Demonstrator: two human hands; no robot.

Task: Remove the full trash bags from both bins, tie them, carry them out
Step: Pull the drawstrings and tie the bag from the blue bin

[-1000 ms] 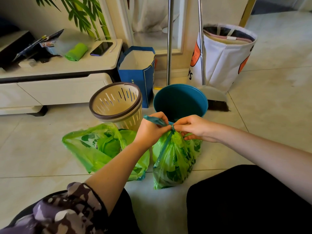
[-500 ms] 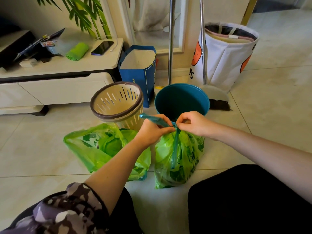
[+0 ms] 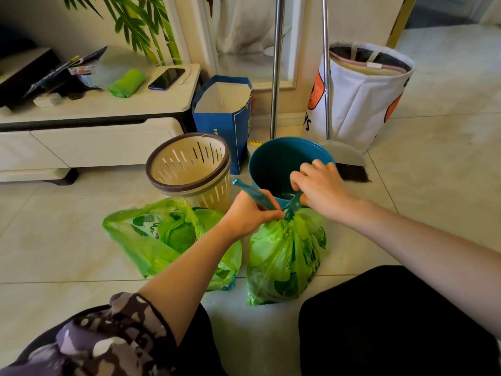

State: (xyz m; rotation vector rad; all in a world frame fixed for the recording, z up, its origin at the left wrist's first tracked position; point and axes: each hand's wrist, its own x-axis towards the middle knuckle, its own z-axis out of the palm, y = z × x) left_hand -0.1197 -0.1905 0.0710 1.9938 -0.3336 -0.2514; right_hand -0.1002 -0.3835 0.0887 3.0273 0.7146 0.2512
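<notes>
Tiled floor [image 3: 67, 240] | green bag [image 3: 284, 256] neck; left hand [image 3: 248, 213], right hand [image 3: 320, 185] fingers pinching drawstring [image 3: 294, 204]

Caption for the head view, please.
Both hands pull teal drawstrings tight on a green trash bag beside two emptied bins.

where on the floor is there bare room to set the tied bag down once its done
Bare tile lies right of the blue bin, between the broom head and the right forearm, and left of the loose green bag, in front of the cabinet. It is crowded in the middle: the slotted bin, both bags and both hands sit close together.
</notes>
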